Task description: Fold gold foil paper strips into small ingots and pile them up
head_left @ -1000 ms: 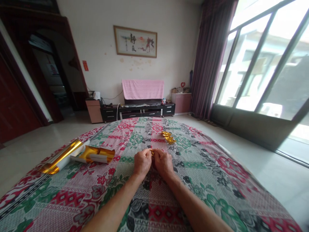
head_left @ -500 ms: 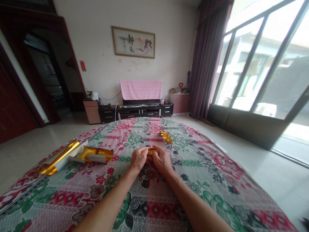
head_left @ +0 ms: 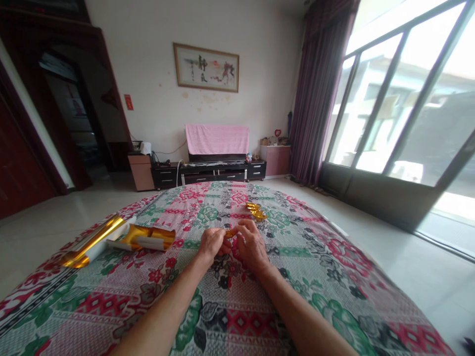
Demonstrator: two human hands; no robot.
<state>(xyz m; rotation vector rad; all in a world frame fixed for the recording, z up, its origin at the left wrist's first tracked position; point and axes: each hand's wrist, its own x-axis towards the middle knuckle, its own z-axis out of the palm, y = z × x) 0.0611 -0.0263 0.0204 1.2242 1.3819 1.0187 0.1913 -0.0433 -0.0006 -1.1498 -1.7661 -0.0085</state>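
A small folded piece of gold foil paper (head_left: pixel 230 233) is held low over the flowered cloth, between my two hands. My left hand (head_left: pixel 213 243) pinches its left end with the thumb and curled fingers. At the other end, the bent fingers of my right hand (head_left: pixel 252 244) close on the piece, and part of it is hidden behind them. Just beyond my right hand lie several folded gold foil pieces (head_left: pixel 256 211) in a short row. Off to the left, curled sheets of gold foil paper (head_left: pixel 148 237) with white undersides rest on the cloth.
The flowered tablecloth (head_left: pixel 256 296) covers a large rounded table. Beyond its far edge stands a low black cabinet (head_left: pixel 232 176) with a pink cloth (head_left: pixel 217 139) over something on top. Glass doors (head_left: pixel 382 109) and a purple curtain (head_left: pixel 315 99) are at the right.
My right hand's fingers have lifted and shifted on the gold foil piece, with the index more raised. My left hand has turned slightly and keeps its pinch.
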